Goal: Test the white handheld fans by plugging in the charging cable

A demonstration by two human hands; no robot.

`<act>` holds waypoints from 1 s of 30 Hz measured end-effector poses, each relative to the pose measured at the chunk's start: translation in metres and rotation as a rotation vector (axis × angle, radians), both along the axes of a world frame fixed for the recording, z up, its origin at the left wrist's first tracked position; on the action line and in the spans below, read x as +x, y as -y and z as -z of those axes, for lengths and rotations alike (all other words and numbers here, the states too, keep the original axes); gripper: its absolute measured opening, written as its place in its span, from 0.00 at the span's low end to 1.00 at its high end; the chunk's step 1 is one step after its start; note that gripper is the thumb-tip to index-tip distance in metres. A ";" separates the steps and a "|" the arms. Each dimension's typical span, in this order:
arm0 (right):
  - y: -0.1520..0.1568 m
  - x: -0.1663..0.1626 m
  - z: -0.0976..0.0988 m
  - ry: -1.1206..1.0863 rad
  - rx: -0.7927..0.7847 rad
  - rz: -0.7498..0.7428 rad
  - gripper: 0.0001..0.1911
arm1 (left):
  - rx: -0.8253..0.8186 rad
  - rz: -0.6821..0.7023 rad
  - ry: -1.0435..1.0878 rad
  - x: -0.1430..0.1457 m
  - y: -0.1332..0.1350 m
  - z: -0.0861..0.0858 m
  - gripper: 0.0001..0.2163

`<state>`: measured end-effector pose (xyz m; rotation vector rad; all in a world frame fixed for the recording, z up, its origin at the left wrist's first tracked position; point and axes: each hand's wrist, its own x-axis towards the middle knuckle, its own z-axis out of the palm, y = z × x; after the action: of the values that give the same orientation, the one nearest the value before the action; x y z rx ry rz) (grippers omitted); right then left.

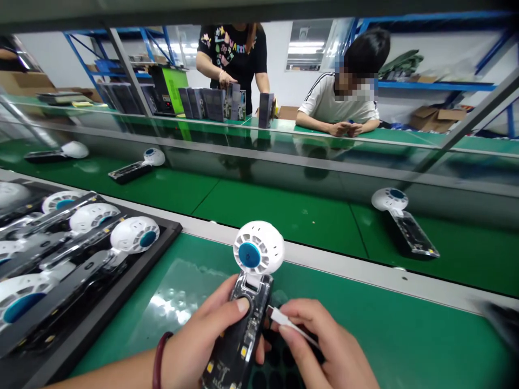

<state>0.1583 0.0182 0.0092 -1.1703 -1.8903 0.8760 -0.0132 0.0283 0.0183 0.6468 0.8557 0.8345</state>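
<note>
Head view looks down on a green desk [405, 346] where the person's left hand [203, 340] grips a small handheld fan [247, 302] by its clear dark handle, the fingers wrapped around it and the thumb pressed on the front of the handle. The fan stands tilted away from the person, its round white head with a blue hub uppermost, just above the near edge of the desk. The right hand [324, 351] sits just beside the handle, its fingers pinched on a white cable plug [279, 317] whose tip touches the right side of the handle.

To the left lies a black tray [121, 302] filled with more fans of the same kind, laid in rows. Beyond a pale strip runs a green conveyor belt [284, 210] carrying single fans: one at the right [401, 216], one at the left [138, 165] and another farther left [60, 152]. Across the belt, a seated person in a white shirt [336, 102] rests both arms on the far desk, and a standing person in a black shirt [233, 54] has a hand on a row of dark boxes [214, 102].
</note>
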 end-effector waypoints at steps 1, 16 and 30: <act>0.000 0.000 0.000 0.006 0.006 -0.011 0.06 | -0.001 0.010 0.001 0.000 0.000 -0.001 0.13; 0.003 -0.006 0.003 -0.105 -0.036 -0.025 0.05 | -0.054 -0.012 0.013 -0.002 0.002 0.001 0.17; 0.000 -0.006 -0.001 0.095 -0.058 -0.024 0.04 | -0.022 -0.015 0.025 -0.001 -0.002 0.004 0.15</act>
<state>0.1520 0.0177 0.0099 -1.2455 -1.9707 0.9080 -0.0140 0.0299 0.0139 0.6098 0.8471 0.8441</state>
